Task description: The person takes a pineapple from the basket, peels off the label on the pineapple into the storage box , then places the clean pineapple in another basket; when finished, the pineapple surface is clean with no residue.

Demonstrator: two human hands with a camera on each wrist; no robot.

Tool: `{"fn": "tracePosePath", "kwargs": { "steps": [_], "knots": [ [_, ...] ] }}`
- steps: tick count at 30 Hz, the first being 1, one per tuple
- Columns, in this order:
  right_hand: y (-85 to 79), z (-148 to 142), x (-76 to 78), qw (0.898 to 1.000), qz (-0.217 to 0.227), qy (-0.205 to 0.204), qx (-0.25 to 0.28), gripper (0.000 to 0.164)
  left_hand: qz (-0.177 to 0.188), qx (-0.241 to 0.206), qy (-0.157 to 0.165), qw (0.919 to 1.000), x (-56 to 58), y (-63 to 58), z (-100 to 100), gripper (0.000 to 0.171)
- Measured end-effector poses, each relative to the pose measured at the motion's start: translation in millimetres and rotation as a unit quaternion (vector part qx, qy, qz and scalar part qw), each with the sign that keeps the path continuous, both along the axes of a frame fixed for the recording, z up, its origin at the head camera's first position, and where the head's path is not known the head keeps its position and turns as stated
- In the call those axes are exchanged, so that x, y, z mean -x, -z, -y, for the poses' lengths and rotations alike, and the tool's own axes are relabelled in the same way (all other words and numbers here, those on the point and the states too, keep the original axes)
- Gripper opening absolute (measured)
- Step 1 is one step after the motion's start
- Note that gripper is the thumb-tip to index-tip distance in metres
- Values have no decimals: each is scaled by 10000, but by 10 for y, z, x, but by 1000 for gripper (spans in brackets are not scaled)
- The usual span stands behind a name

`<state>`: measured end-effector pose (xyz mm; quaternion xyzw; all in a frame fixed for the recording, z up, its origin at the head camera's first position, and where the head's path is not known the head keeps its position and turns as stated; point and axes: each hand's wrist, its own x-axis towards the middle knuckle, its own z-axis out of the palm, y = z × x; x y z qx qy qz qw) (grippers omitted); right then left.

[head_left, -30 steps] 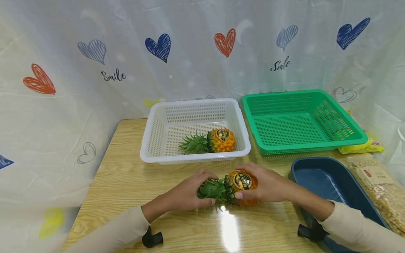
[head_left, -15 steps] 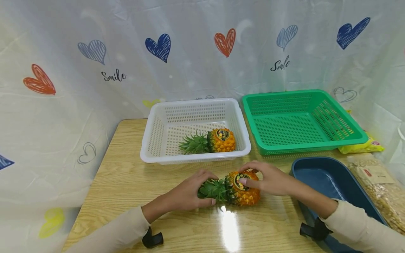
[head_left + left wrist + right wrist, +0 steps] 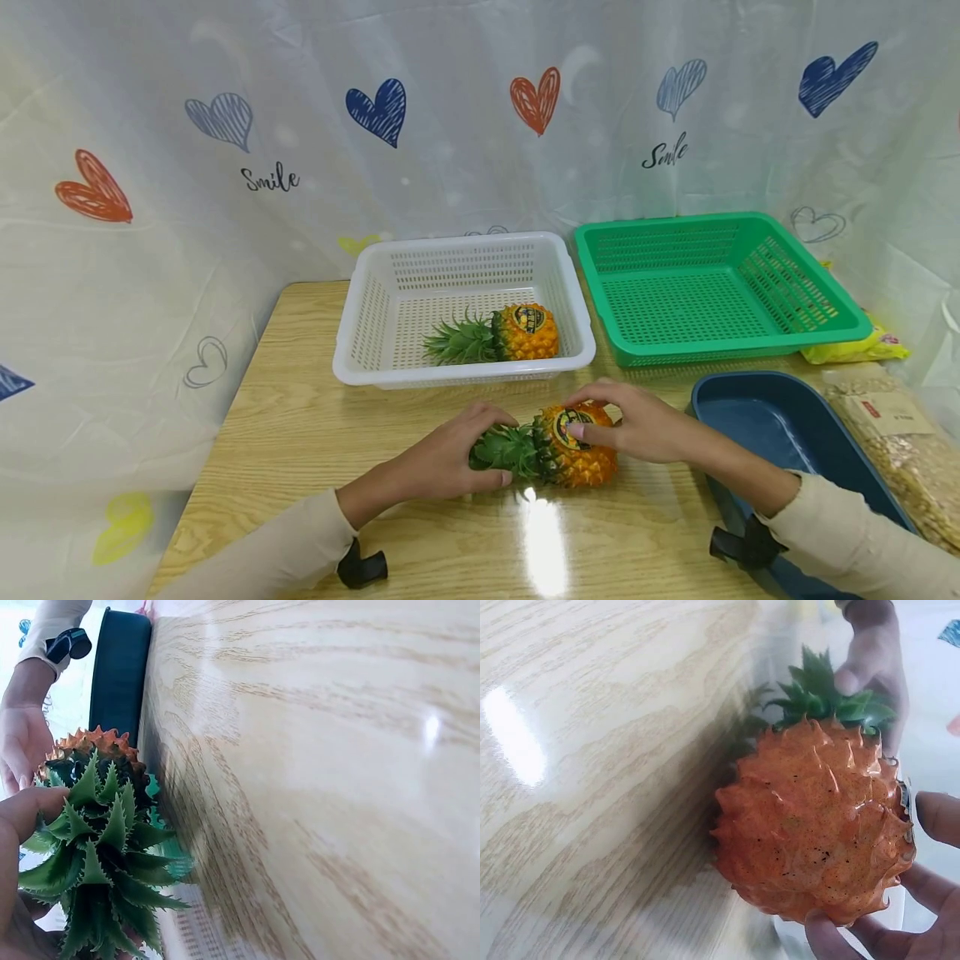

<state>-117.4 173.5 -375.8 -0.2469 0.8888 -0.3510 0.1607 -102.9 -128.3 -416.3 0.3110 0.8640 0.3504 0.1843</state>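
A small orange pineapple [image 3: 588, 468] lies on its side on the wooden table, green crown pointing left. My left hand [image 3: 453, 454] holds the crown, thumb on the near side and fingers on the far side. The leaves [image 3: 97, 855] fill that grip in the left wrist view. At the fruit's right end my right hand [image 3: 648, 427] holds the body, thumb on the round black-and-gold sticker [image 3: 564, 423] and fingers at the far side. In the right wrist view, fingertips [image 3: 825, 934] touch the base of the spiky fruit.
Behind stands a white basket [image 3: 360, 377] with a second pineapple [image 3: 525, 333] inside. To its right is a green basket [image 3: 735, 343], with a yellow packet [image 3: 855, 350] beside it. A dark blue tub [image 3: 701, 387] and a bag of grains [image 3: 900, 425] stand at the right.
My right hand has shifted slightly up and right on the fruit, moving its thumb from the near side onto the sticker. The left hand has stayed on the crown.
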Motion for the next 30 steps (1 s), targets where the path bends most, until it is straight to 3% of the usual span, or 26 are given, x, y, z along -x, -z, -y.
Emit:
{"fn": "tracePosePath", "kwargs": {
  "steps": [11, 20, 26, 30],
  "knots": [
    [-28, 10, 17, 9994, -146, -308, 73, 38, 17, 0, 11, 10000, 4, -4, -4, 60],
    [6, 16, 20, 9997, -90, -147, 198, 38, 45, 25, 34, 10000, 0, -16, -4, 57],
    [-6, 15, 28, 9991, -275, -74, 326, 32, 9, -7, 56, 10000, 3, -24, -2, 57],
    [-36, 7, 37, 9988, -176, -44, 458, 28, -36, 0, 75, 10000, 5, -22, -3, 56]
  ]
}}
